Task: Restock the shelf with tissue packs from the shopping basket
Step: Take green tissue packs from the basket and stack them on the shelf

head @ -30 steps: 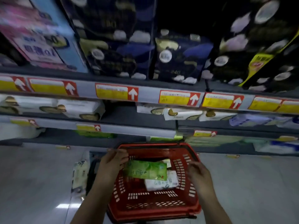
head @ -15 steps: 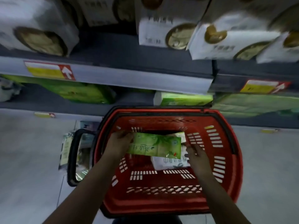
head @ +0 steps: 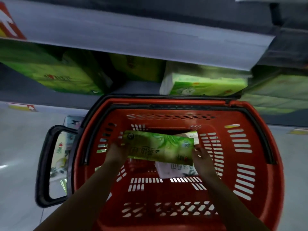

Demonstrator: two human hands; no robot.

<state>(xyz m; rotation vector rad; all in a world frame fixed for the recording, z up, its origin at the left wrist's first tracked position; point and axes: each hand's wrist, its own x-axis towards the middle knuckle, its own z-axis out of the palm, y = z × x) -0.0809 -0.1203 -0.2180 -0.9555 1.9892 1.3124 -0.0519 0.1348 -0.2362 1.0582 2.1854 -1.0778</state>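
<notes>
A red shopping basket (head: 260,147) stands on the floor below me, in front of the bottom shelf. I hold a green tissue pack (head: 158,149) flat above the basket's inside, my left hand (head: 115,154) gripping its left end and my right hand (head: 202,160) its right end. Under it lies a white tissue pack (head: 176,170) on the basket floor, and another pale pack (head: 191,136) peeks out behind. The bottom shelf (head: 136,88) holds green tissue packs (head: 203,84), with a gap between them just above the basket's rim.
The basket's black handle (head: 45,164) sticks out to the left over more packs (head: 59,157) lying on the grey floor. The upper shelf's grey edge (head: 133,32) overhangs the bottom shelf. Large green packs (head: 55,74) fill the shelf's left side.
My view has dropped and moved closer to the basket and bottom shelf. My right hand has closed on the green pack's right end, so both hands hold it now.
</notes>
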